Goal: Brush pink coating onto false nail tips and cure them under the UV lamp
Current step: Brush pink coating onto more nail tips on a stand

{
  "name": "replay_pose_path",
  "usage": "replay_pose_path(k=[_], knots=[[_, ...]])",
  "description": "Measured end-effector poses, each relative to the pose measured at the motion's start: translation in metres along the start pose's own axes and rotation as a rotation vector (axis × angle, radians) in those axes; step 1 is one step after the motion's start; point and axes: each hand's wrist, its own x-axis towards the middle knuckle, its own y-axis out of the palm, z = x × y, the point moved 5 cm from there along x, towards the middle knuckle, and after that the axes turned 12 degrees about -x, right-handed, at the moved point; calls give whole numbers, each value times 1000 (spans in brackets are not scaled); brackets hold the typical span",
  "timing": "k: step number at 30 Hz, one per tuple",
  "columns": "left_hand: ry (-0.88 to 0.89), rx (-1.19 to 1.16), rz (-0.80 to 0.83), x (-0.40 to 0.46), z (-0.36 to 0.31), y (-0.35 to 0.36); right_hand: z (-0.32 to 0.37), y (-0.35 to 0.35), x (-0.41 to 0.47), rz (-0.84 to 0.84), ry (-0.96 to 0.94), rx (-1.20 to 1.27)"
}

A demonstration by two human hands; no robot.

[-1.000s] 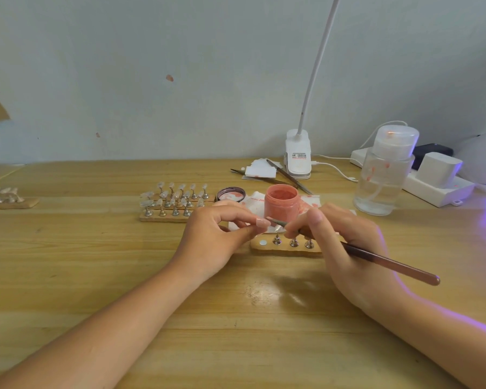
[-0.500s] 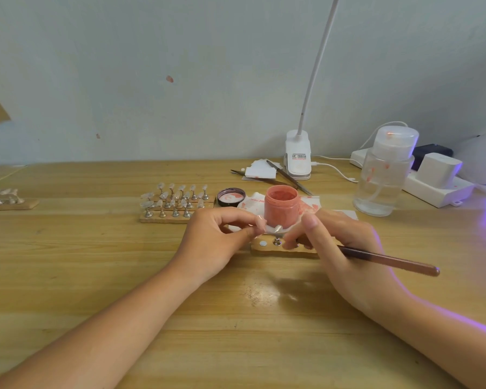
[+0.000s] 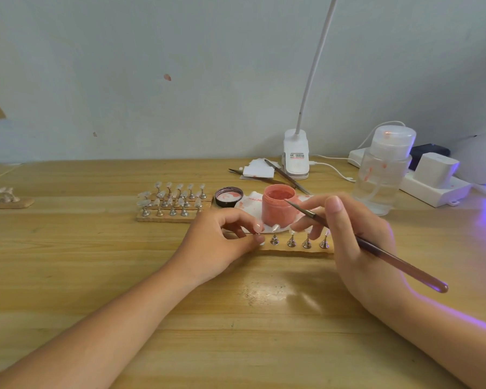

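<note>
Since the earlier frames the right hand (image 3: 357, 242) has lifted the slim brown-handled brush (image 3: 376, 248), so its bristle tip now points toward 10 o'clock, over the rim of the open pink jar of coating (image 3: 278, 209), and four small metal stands with clear false nail tips (image 3: 299, 240) show on the near wooden strip (image 3: 295, 249). On the pale wooden worktop (image 3: 96, 262), the right hand's grip pinches the brush between thumb and fingers. The left hand (image 3: 219, 242) rests at the strip's 9 o'clock end, fingers curled and fingertips pinched together there; what they pinch is too small to tell. At 9 o'clock from the jar lies its dark lid (image 3: 228, 196), and beyond that a wooden block crowded with more nail tips on stands (image 3: 171, 202). At 3 o'clock stands a clear pump bottle (image 3: 385, 169).
</note>
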Motion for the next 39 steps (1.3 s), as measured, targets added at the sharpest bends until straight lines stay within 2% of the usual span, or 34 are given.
replay_pose_path(k=[16,27,39], knots=[[-21,35,34,0,0,2,-2,1,0,32,24,-32],[-3,169,110,5,0,12,-8,0,1,34,68,-14],[13,114,115,9,1,18,-5,-1,1,21,63,-6]])
